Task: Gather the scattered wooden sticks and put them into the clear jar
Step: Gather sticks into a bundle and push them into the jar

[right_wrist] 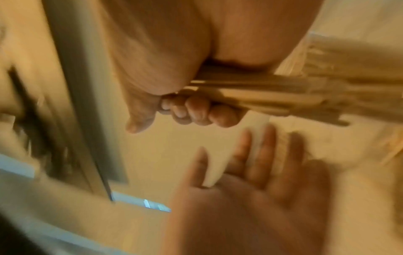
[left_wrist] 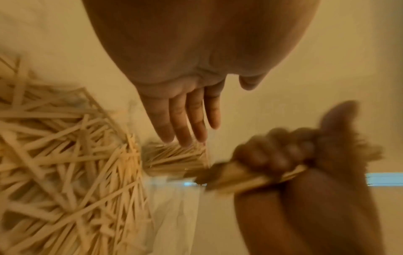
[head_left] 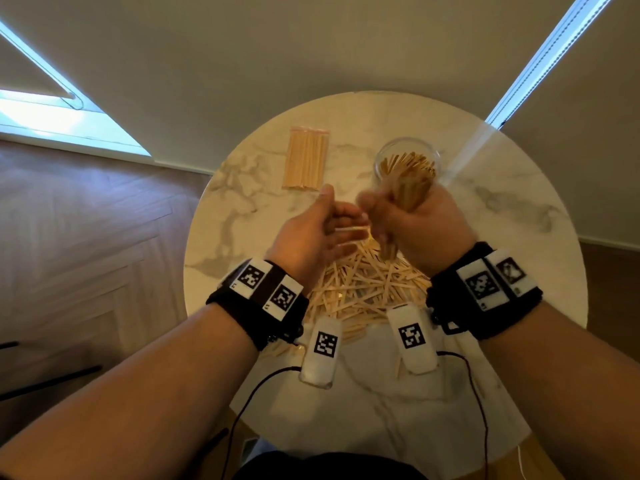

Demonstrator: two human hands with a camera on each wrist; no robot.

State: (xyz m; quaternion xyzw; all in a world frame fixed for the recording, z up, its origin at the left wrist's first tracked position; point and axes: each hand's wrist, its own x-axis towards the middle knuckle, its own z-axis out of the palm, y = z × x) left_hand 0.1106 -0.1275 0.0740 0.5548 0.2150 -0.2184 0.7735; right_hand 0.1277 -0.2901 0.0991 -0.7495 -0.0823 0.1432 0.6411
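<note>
Right hand (head_left: 427, 220) grips a bundle of sticks (head_left: 410, 192) just before the jar (head_left: 384, 157), left hand (head_left: 311, 233) spread beside it, above scattered sticks (head_left: 363, 289) on the worktop (head_left: 519, 237).

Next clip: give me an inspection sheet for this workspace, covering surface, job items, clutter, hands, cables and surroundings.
Surface: round marble table, white with grey veins.
Job's things: clear jar at the far side, already holding sticks; loose stick pile near the person; held bundle of sticks.
Clutter: neat wrapped pack of sticks left of the jar, apart from it.
Hands: right hand grips the bundle in a fist; left hand open beside it, fingers extended, holding nothing.
Cables: thin black cables trail from the wrist devices toward the person.
Surroundings: wooden herringbone floor, pale wall, bright window strips at left and right.
</note>
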